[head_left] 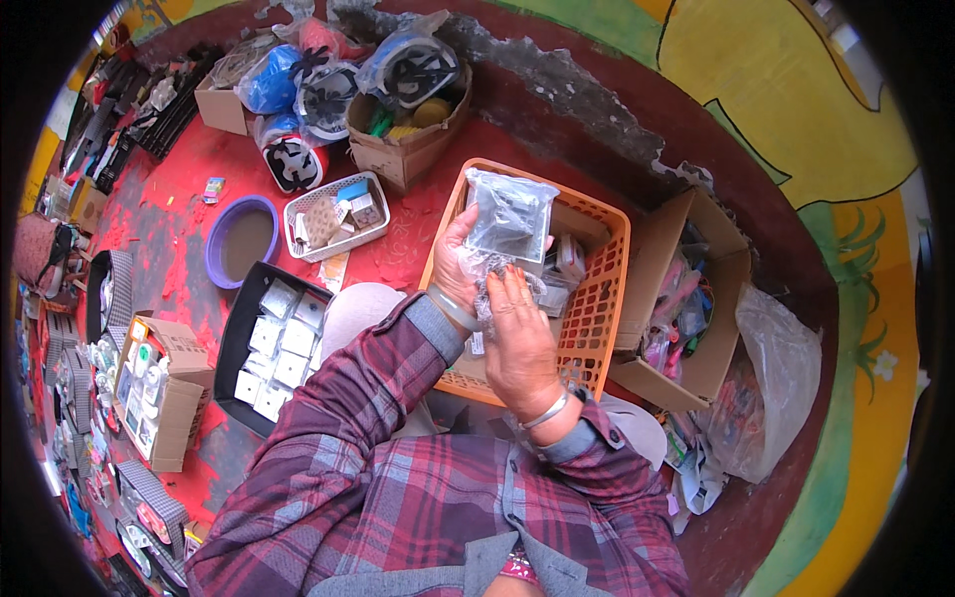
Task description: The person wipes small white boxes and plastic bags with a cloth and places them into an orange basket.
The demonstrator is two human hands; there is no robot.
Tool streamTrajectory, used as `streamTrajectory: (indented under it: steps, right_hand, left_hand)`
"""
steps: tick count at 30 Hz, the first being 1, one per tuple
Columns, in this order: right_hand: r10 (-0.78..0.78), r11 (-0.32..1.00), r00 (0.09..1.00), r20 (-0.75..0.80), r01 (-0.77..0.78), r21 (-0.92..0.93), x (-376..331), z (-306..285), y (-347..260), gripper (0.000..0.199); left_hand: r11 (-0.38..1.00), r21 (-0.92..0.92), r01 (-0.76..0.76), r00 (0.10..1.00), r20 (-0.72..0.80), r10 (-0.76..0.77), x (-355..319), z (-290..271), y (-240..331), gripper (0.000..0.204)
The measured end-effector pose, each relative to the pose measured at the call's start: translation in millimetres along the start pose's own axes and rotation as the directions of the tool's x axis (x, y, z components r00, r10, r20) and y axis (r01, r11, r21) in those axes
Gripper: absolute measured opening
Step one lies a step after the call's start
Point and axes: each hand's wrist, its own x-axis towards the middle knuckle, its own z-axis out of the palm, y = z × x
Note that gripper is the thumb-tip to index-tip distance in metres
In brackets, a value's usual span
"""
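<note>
My left hand (456, 261) grips a clear plastic packet (510, 211) from its left side. Inside the packet sits a square, pale-edged box with something dark in it; its kind is hard to make out. Across the loose, crinkled plastic at the packet's near end lies my right hand (521, 346), fingers stretched out and side by side. Both hands are above an orange plastic basket (595, 350), which contains several small packaged items (557, 292), partly hidden by my hands and the packet.
Right of the basket stands an open cardboard box (652, 269) of colourful packets, with a clear bag (781, 378) beside it. To the left are a black tray (237, 343) of white boxes, a purple basin (215, 254) and a white basket (370, 235). Bagged helmets (326, 99) lie beyond.
</note>
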Motion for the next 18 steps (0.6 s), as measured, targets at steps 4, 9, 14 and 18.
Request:
streamTrajectory:
  steps: [4,9,14,18]
  right_hand:
    - [0.172,0.65,0.945,0.277,-0.32,0.689,13.8,-56.8,12.3,0.036]
    - [0.526,0.266,0.831,-0.181,0.041,0.963,28.0,-94.2,42.7,0.031]
    - [0.532,0.356,0.81,-0.246,0.05,0.933,27.7,-87.7,54.5,0.033]
    - [0.113,0.92,0.958,-0.264,-0.001,0.392,19.4,-49.4,57.4,0.04]
  left_hand:
    - [0.99,-0.064,0.123,0.987,0.113,-0.116,-8.0,13.0,-1.9,0.05]
    - [0.99,-0.066,0.128,0.978,0.174,-0.115,-10.7,21.0,-13.1,0.057]
    - [0.969,-0.012,0.246,0.953,0.188,-0.239,-15.5,18.9,-25.1,0.056]
    - [0.959,0.113,0.259,0.94,0.198,-0.277,-19.3,8.1,-29.0,0.054]
